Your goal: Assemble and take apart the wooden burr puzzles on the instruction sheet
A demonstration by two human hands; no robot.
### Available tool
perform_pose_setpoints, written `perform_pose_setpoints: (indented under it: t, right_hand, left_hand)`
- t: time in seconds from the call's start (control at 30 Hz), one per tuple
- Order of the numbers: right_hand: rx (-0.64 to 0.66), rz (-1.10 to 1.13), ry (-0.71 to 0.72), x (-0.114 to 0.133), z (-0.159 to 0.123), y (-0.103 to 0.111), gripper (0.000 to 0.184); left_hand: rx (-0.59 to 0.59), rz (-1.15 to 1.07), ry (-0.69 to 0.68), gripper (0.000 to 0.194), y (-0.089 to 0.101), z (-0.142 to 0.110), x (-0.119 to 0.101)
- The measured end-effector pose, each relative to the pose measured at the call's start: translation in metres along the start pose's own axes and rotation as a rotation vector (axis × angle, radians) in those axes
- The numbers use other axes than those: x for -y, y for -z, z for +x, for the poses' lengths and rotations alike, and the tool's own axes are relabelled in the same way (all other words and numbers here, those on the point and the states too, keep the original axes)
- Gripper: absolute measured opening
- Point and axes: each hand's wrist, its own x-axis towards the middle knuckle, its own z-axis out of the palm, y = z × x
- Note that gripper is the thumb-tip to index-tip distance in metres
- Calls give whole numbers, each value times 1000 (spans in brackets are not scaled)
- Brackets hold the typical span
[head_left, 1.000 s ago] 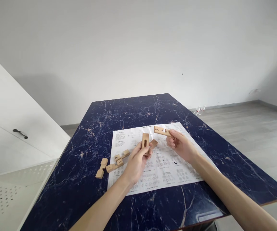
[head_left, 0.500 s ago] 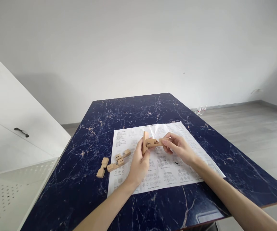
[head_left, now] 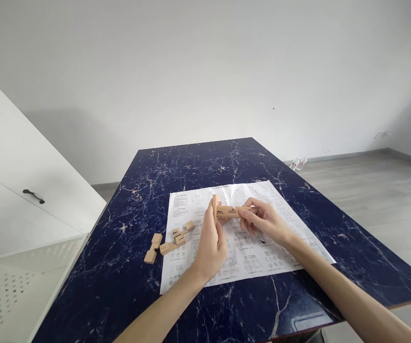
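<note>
We see two bare hands working over a printed paper sheet point(head_left: 287, 243) on a dark blue marble-patterned table point(head_left: 191, 162). The left hand point(head_left: 210, 245) grips an upright wooden block point(head_left: 215, 209), held nearly edge-on to us. The right hand point(head_left: 264, 221) pinches the right end of a notched wooden bar point(head_left: 226, 211) between thumb and fingers; a dark mark like a turned-over 3 shows near its other end. Both pieces are held above the middle of the sheet.

A second ago the hands were apart: the block showed us its long slot, and the bar was out to the right. Since then the right hand has brought the bar across, and the left has turned the block so that the slot is hidden from us. The bar's marked end now meets the side of the block, roughly square to it. We judge this a fitting or lining-up step, with the two parts being tried together; we cannot tell whether the bar's end has entered the slot.

To the left, the loose pieces have stayed put: one notched block point(head_left: 150, 257) on the bare tabletop, and a small cluster of wooden pieces point(head_left: 180, 240) at the sheet's left side.
</note>
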Motion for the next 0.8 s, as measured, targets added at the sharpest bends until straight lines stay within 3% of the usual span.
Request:
perform_pose_setpoints:
  t: [0.8]
  right_hand:
    - [7,-72,19,3,-5,-14,37]
  left_hand:
    - [32,73,-62,69,-4,-2,7]
